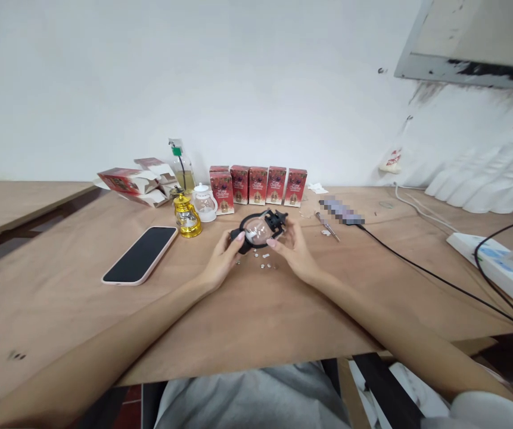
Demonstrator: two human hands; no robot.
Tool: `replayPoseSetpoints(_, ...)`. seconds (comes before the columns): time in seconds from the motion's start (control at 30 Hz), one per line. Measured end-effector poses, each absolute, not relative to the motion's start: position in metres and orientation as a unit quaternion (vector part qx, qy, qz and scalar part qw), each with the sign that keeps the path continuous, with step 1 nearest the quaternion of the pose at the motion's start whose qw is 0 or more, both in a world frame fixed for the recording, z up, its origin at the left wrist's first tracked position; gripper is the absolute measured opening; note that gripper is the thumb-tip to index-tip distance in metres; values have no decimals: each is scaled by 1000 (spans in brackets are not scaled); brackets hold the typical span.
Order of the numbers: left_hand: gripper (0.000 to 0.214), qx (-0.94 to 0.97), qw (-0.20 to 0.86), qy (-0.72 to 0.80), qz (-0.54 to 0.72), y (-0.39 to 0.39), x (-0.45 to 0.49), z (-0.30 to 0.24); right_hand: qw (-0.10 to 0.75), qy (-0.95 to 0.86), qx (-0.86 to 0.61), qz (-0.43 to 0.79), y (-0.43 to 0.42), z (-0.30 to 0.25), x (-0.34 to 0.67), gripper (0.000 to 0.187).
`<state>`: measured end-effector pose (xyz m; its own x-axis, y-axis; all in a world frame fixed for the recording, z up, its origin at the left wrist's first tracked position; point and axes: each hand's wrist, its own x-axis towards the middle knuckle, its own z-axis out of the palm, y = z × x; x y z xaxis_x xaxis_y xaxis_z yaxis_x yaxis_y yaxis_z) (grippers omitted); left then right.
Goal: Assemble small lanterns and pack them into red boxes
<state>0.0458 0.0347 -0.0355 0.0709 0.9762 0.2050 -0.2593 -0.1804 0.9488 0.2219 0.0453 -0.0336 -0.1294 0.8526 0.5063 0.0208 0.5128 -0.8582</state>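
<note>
Your left hand (221, 260) has its grip pinching the base of the black lantern (257, 232), held sideways above the table (256, 325) between near and far edges, while your right hand (297, 250) pinches its top end, probably for steadiness.

Two hands in play, left hand (220, 260) and right hand (298, 253)! Three lanterns plain to see: black lantern (257, 230), gold lantern (187, 218), white lantern (205, 204). Upright red Christmas boxes (258, 186), that's six, one mostly hidden! One pale-cased smartphone (142, 256), one screwdriver (327, 226), one bottle (186, 177), one power strip (467, 245); scattered bits (263, 266), too tiny to count.
</note>
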Motion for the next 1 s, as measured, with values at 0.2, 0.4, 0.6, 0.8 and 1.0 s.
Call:
replayPoseSetpoints(0.2, 44, 671, 402, 390, 485, 26, 45, -31, 574, -634, -325, 405, 43, -30, 218, 55)
replayPoseSetpoints(0.4, 43, 751, 108, 410, 506, 43, -4, 13, 568, -630, -402, 346, 52, -34, 226, 57)
replayPoseSetpoints(0.6, 17, 696, -169, 604, 351, 97, -109, 53, 518, -641, -493, 278, 57, -36, 234, 58)
replayPoseSetpoints(0.8, 16, 650, -76, 673, 344, 138, -158, 33, 457, -666, -545, 224, 49, -25, 234, 56)
replayPoseSetpoints(1.0, 27, 657, -25, 621, 426, 168, -162, 19, 460, -675, -533, 220, 50, -25, 236, 53)
